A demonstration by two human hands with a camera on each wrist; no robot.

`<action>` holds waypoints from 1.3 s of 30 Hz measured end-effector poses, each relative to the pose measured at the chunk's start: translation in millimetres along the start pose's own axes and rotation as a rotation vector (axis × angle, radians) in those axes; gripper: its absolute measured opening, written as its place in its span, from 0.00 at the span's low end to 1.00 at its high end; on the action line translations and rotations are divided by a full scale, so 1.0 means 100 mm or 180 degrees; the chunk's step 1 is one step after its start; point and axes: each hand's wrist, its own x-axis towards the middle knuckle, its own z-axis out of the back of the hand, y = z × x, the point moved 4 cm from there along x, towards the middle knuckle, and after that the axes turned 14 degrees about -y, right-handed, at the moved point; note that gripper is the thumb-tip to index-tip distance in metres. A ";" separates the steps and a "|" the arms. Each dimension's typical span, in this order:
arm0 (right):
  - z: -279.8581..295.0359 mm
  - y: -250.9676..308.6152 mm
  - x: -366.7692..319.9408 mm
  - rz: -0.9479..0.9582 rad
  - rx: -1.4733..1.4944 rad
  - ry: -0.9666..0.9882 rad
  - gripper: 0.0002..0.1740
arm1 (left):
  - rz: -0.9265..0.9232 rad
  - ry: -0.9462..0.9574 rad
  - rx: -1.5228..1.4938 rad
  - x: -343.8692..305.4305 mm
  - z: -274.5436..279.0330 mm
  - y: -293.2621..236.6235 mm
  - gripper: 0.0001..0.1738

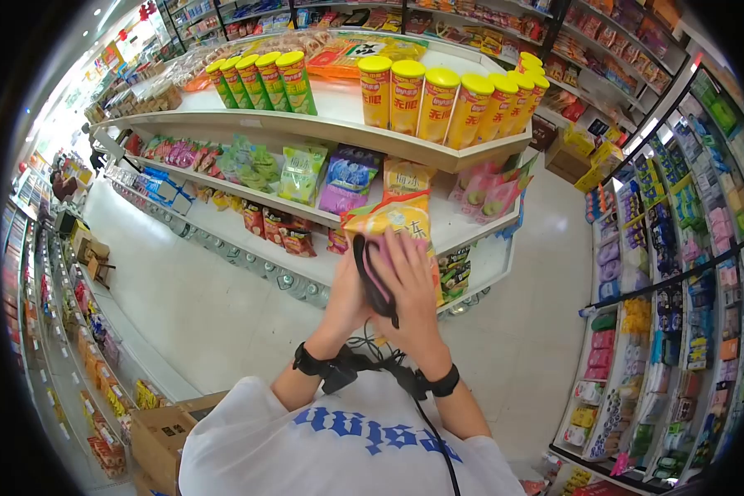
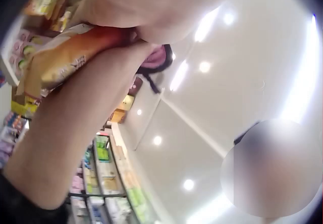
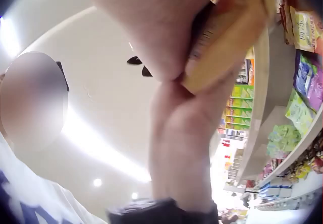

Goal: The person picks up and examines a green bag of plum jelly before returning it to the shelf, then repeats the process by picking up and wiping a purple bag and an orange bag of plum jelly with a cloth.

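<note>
An orange-and-yellow snack bag [image 1: 388, 217] is held up in front of the body, between the two hands. A black-edged pink item [image 1: 367, 264] lies between the hands against the bag; what it is, I cannot tell. My right hand [image 1: 411, 285] presses over the item and bag with fingers extended and spread. My left hand [image 1: 347, 288] is at the other side, its fingers hidden behind them. In the left wrist view the bag [image 2: 70, 57] shows beyond a forearm, with the pink item [image 2: 157, 56] beside the hands. The right wrist view shows the bag's blurred yellow side [image 3: 227, 47].
A white tiered display shelf [image 1: 248, 122] stands ahead, bearing yellow-lidded cans [image 1: 438, 103], green cans [image 1: 293, 83] and snack bags [image 1: 351, 178]. Packed racks [image 1: 686, 273] line the right and more shelves the left. A cardboard box [image 1: 157, 434] stands at the lower left.
</note>
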 end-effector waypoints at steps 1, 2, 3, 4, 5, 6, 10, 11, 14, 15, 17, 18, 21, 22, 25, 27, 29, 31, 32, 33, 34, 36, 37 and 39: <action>-0.04 0.05 -0.04 0.0078 -0.0006 0.0196 0.41 | 0.0085 -0.0211 0.0046 0.03 0.03 -0.12 0.29; -0.11 0.07 -0.11 0.0182 0.0098 0.0281 0.36 | -0.0074 -0.0213 0.0015 0.11 0.12 -0.20 0.29; -0.16 0.08 -0.19 0.0237 0.0355 0.0406 0.35 | -0.0225 -0.0226 -0.0021 0.19 0.25 -0.27 0.30; -0.19 0.09 -0.23 0.0305 0.0611 0.0520 0.34 | -0.0285 -0.0205 -0.0202 0.27 0.35 -0.39 0.30; -0.22 0.10 -0.24 0.0384 0.0862 0.0618 0.33 | -0.0303 -0.0131 -0.0299 0.31 0.43 -0.50 0.30; -0.21 0.09 -0.21 0.0371 0.0780 0.0373 0.25 | -0.0320 -0.0058 -0.0390 0.33 0.49 -0.63 0.30; -0.36 -0.05 0.02 -0.1640 0.1105 -0.0951 0.19 | -0.0004 0.0057 -0.0376 0.29 0.83 -1.05 0.29; -0.43 -0.04 0.03 -0.2144 0.1159 -0.1296 0.19 | 0.0138 0.0074 -0.0364 0.29 0.92 -1.11 0.30; -0.95 0.18 0.12 -0.2767 0.1288 -0.0337 0.22 | 0.0292 0.0002 -0.0507 0.37 1.26 -1.11 0.30; -1.15 0.25 0.17 -0.2947 0.1335 0.0018 0.23 | 0.0269 -0.0091 -0.0596 0.42 1.40 -1.17 0.30; -1.51 0.35 0.12 -0.2511 0.1553 0.0323 0.30 | 0.0219 -0.0298 -0.0784 0.53 1.69 -1.32 0.30; -1.63 0.39 0.09 -0.2546 0.1512 0.0576 0.30 | 0.0292 -0.0364 -0.0857 0.60 1.84 -1.39 0.30; -1.95 0.39 -0.17 -0.3125 0.1346 0.0846 0.31 | 0.0509 -0.0467 -0.0983 0.79 2.21 -1.59 0.31; -2.05 0.37 -0.28 -0.3211 0.1042 0.0697 0.31 | 0.0561 -0.0460 -0.0980 0.82 2.29 -1.63 0.30; -2.20 0.53 -0.21 -0.3414 0.1257 0.0084 0.34 | 0.0815 -0.0374 -0.0934 0.82 2.43 -1.77 0.29; -2.33 0.49 -0.24 -0.3456 0.1614 -0.0214 0.35 | 0.0792 -0.0176 -0.0590 0.81 2.47 -1.82 0.28; -2.35 0.55 -0.20 -0.3428 0.1289 -0.0215 0.31 | 0.0567 0.0159 0.0050 0.79 2.48 -1.77 0.30; -2.34 0.47 -0.27 -0.3394 0.0409 -0.0239 0.27 | 0.0422 0.0165 0.0455 0.83 2.54 -1.78 0.31; -2.34 0.46 -0.24 -0.3232 0.0708 -0.0082 0.26 | 0.0336 0.0168 0.0653 0.85 2.55 -1.79 0.32; -2.32 0.51 -0.14 -0.3055 0.1008 0.0078 0.26 | 0.0300 0.0148 0.0672 0.86 2.55 -1.81 0.33; -2.30 0.52 -0.05 -0.2863 0.1308 0.0243 0.25 | 0.0256 0.0124 0.0691 0.87 2.54 -1.84 0.33; -2.16 0.27 -0.05 -0.3493 0.0875 0.0157 0.25 | 0.0159 0.0169 0.0769 0.88 2.47 -1.90 0.34; -2.13 0.13 -0.08 -0.3809 0.0662 0.0117 0.25 | 0.0107 0.0239 0.0834 0.87 2.40 -1.93 0.35; -2.17 0.01 0.01 -0.3304 0.1848 -0.0654 0.25 | 0.0071 0.0495 0.1177 0.85 2.31 -1.89 0.37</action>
